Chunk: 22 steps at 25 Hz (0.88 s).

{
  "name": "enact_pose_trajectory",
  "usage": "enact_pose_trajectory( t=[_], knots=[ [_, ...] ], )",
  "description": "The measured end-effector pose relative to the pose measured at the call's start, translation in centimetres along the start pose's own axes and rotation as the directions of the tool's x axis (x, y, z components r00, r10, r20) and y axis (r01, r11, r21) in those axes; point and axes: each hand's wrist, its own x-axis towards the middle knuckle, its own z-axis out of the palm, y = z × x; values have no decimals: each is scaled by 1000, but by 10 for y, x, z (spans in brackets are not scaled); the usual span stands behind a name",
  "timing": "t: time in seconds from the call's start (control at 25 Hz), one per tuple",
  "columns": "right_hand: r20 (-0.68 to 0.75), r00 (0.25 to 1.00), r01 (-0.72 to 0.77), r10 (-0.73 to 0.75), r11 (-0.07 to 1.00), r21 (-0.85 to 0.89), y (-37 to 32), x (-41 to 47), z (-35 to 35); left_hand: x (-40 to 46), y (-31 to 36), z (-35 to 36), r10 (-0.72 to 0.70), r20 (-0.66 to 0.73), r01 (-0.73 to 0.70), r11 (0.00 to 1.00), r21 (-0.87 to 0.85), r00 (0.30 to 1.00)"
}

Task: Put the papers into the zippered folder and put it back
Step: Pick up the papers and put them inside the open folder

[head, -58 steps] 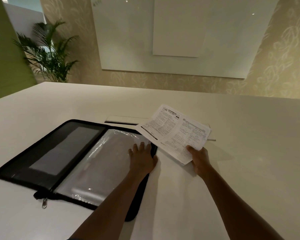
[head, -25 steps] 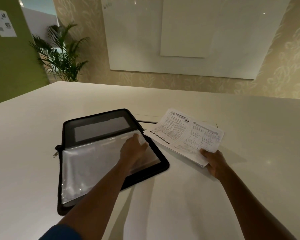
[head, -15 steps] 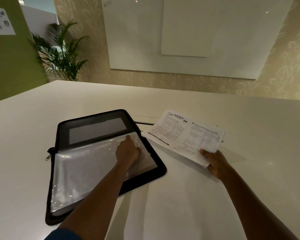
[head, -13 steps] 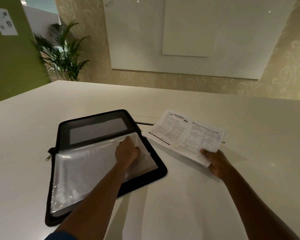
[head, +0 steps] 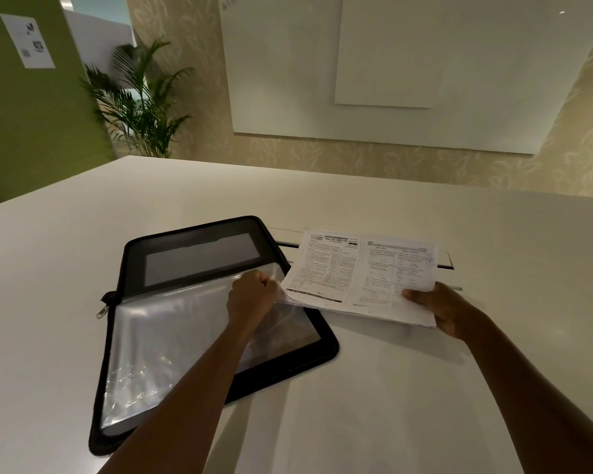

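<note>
Open folder (head: 199,254) on the tabletop (head: 425,388), papers (head: 360,271) held just to its right.

The black zippered folder lies flat and open on the pale tabletop, its clear plastic sleeve (head: 172,336) covering the near half and its zipper pull (head: 100,313) showing at the left edge. The left hand (head: 252,295) rests on the folder's right side with its fingers closed, apparently pinching the sleeve's edge, though the exact hold is hard to make out. The right hand (head: 442,311), to the right of the folder, has its fingers closed on the near right corner of the printed papers, holding them just above the tabletop; their left edge reaches the left hand at the folder's rim. Beyond the folder, a potted palm (head: 137,104) stands at the far left.
</note>
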Motion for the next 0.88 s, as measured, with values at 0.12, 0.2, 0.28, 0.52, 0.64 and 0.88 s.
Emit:
enact_pose_trajectory(
  t=[0.12, 0.2, 0.28, 0.52, 0.64, 0.88],
  knots=[
    [60, 998, 2, 2, 999, -53, -14, 6, -3, -2, 5, -3, 62, 7, -63, 993, 96, 998],
    [69, 997, 22, -17, 997, -78, -23, 10, -5, 0, 8, -6, 86, 24, -89, 986, 140, 996],
    [67, 997, 53, -47, 995, -87, -30, 13, -6, 5, 10, -10, 80, 48, -86, 986, 141, 996],
    [105, 993, 64, -52, 991, -114, -32, 22, -2, 17, 7, -11, 70, 103, -81, 992, 102, 992],
    [166, 986, 46, -21, 988, -149, -32, 24, 1, 19, 3, -5, 22, 178, -51, 986, 158, 984],
    [204, 969, -76, 141, 952, -296, -25, 30, -7, 21, 6, 5, 127, 106, -147, 967, 207, 986]
  ],
)
